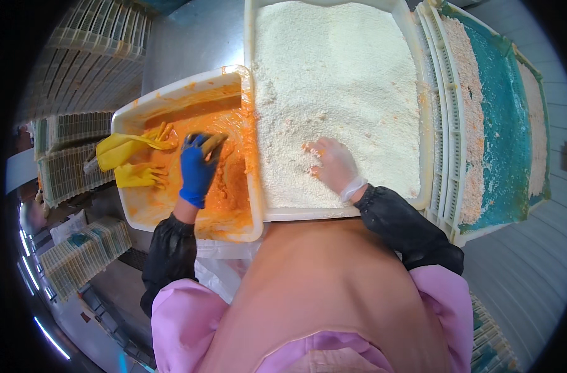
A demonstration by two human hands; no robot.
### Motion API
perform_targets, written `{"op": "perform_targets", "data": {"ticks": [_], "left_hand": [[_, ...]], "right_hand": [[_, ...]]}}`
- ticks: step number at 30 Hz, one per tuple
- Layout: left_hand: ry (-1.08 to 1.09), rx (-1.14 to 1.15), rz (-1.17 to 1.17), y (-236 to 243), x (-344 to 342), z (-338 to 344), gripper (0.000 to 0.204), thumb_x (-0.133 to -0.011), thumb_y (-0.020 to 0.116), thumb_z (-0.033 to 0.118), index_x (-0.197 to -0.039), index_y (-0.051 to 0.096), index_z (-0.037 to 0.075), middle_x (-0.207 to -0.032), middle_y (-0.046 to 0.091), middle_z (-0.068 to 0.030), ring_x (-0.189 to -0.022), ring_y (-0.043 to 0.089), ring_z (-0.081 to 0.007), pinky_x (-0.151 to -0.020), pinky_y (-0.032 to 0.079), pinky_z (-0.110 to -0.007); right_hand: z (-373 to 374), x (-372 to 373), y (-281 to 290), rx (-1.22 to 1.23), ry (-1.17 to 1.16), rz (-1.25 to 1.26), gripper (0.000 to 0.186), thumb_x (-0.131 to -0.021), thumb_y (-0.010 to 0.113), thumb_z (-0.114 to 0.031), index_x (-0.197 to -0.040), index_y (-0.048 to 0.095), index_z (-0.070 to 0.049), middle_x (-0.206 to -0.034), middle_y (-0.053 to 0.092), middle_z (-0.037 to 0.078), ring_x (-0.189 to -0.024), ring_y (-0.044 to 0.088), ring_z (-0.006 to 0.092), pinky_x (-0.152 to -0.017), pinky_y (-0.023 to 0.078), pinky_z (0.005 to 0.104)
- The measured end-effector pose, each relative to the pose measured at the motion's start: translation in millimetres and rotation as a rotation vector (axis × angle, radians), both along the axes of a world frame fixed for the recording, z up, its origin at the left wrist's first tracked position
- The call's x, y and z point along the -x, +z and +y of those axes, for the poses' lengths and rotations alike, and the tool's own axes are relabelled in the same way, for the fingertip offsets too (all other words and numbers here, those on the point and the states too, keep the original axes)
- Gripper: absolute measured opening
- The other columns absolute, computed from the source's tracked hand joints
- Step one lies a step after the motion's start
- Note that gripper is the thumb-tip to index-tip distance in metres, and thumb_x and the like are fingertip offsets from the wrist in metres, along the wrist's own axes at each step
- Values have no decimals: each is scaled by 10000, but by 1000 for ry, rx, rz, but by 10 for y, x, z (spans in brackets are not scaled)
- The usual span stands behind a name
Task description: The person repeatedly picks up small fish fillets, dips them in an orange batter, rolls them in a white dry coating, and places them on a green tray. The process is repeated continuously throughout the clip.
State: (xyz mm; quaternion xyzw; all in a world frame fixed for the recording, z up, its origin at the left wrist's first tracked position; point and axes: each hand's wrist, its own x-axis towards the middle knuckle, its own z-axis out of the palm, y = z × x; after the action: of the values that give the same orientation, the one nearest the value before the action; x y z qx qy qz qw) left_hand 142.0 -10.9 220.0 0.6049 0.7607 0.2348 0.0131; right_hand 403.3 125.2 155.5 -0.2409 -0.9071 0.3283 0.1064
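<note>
My left hand point(200, 166), in a blue glove, is over a white tub point(187, 227) of orange wet batter point(199, 122). Its batter-coated fingers are curled together, and whatever they hold is hidden. Lumpy orange bits lie in the batter just beside it. On the right, my right hand point(337, 166) in a clear thin glove rests at the surface of white crumbs point(339, 74) in a large white bin point(320, 214). Its fingers are bent but apart, with small orange bits at the tips, and no held piece shows.
Yellow rubber gloves point(125, 152) hang over the tub's left rim. To the right of the bin stand stacked white plastic trays point(448, 124) with teal mesh point(501, 124) and pale crumbed pieces point(471, 118). Slatted racks point(78, 68) stand at the far left, beside a metal table point(193, 40).
</note>
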Motion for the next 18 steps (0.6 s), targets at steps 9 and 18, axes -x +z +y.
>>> {"op": "perform_targets", "data": {"ticks": [9,18], "left_hand": [[-63,771,150,-1138,289,-897,322,-700,588,100,-1001,519,9,-963,556,-206,-945,508,-363,-822,410,-422],[-126,760,186,-1257,418,-1263,217,-754,541,119,-952,579,42,-978,553,-187,-945,510,-355,-828,420,-427]], "right_hand": [[-57,130,-69,809,18,-42,283,-791,607,-164,-1035,548,-33,-910,571,148,-798,552,265,-677,442,339],[493,-1070,1109,1264,-459,-25,155,-815,553,-70,-966,556,-33,-751,553,3,-607,490,44,-482,379,191]]}}
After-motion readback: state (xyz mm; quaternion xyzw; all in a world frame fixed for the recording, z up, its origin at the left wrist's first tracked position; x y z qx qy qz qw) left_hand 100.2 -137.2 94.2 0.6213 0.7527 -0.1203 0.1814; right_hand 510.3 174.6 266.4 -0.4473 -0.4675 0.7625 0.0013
